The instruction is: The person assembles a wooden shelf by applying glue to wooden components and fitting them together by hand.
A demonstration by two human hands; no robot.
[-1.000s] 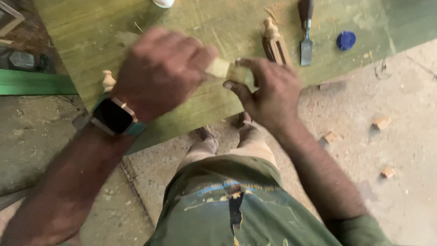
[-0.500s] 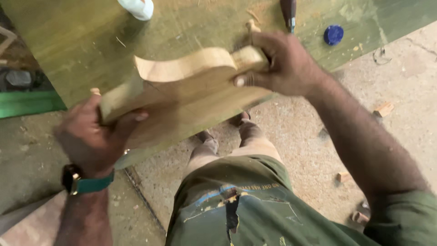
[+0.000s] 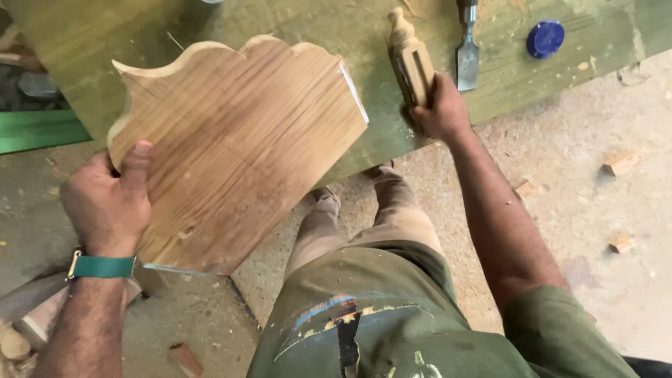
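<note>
Over the green bench (image 3: 91, 42), scalloped wooden panel (image 3: 238, 140) in left hand (image 3: 108, 203), right hand (image 3: 437, 112) gripping mallet (image 3: 411, 59)

My left hand (image 3: 108, 203) covers the left edge of the wooden board (image 3: 238, 147). The chisel (image 3: 467, 49) handle is cut off by the top edge. My right hand (image 3: 441, 112) hides the lower end of the carved wooden peg (image 3: 411, 59).

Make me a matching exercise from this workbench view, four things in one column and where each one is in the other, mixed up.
1. wooden panel
2. wooden mallet
3. chisel
4. blue cap

A. lying on the bench, right of the chisel
B. held at its edge by the left hand
C. under the right hand
D. lying between mallet and cap

Pairs: 1-B, 2-C, 3-D, 4-A
</note>
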